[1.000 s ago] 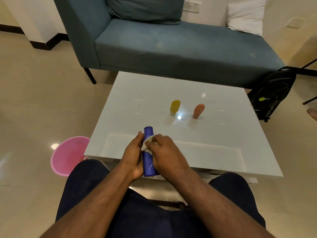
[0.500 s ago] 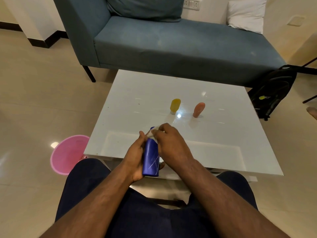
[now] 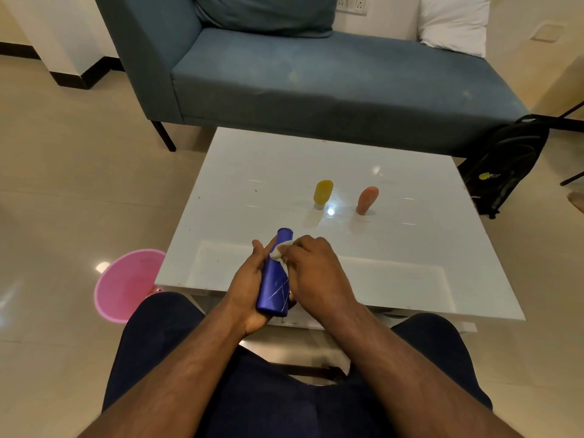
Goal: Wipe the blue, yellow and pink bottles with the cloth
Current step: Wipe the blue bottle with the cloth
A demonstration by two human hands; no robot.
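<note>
This is a home living room. A blue upholstered sofa with a matching cushion and a white pillow stands just past the far edge of a low, glossy white worktop. Polished cream floor tiles, wall sockets, a pink bin and a black backpack surround it.

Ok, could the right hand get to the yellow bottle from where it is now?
Probably yes. The yellow bottle stands upright beyond the right hand with only bare white table between them. But that hand presses the cloth on the blue bottle.
</note>
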